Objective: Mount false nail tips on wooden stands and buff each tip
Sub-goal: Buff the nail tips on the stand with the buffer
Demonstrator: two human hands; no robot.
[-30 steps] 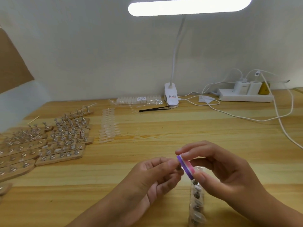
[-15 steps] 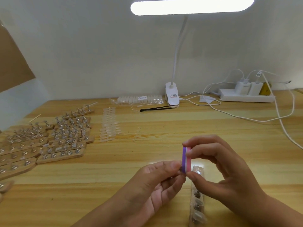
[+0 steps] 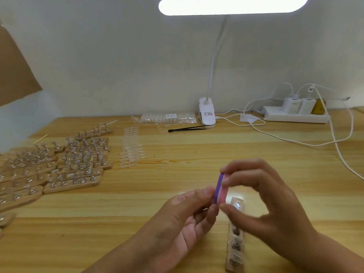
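Nail tip itself isn't resolvable — your left hand (image 3: pixel 189 215) has thumb and fingers pinched together right against the purple face of the buffer block (image 3: pixel 221 191), but whatever sits in that pinch is hidden, so I can't tell if it's clamped on a tip. Your right hand (image 3: pixel 264 203) is clamped on the buffer block, thumb under, fingers over the top; block stands nearly upright, purple side toward your left hand, pink side toward your right.

Wooden stand (image 3: pixel 235 235) lies on the desk (image 3: pixel 256 158) under your right hand, running toward you, with clear tips on its metal holders — blurred, count unclear.

Far left: a stack of loaded wooden stands (image 3: pixel 76 164), packed side by side. Just right of them, a column of loose clear tips (image 3: pixel 131 148). At the back by the wall: a bagged tip set (image 3: pixel 169 117), black tweezers (image 3: pixel 187 128) just beside the lamp clamp (image 3: pixel 206 113), lamp head (image 3: pixel 232 5) lit overhead, power strip (image 3: pixel 295 113) at the right with white cables (image 3: pixel 295 141) trailing over the desk.
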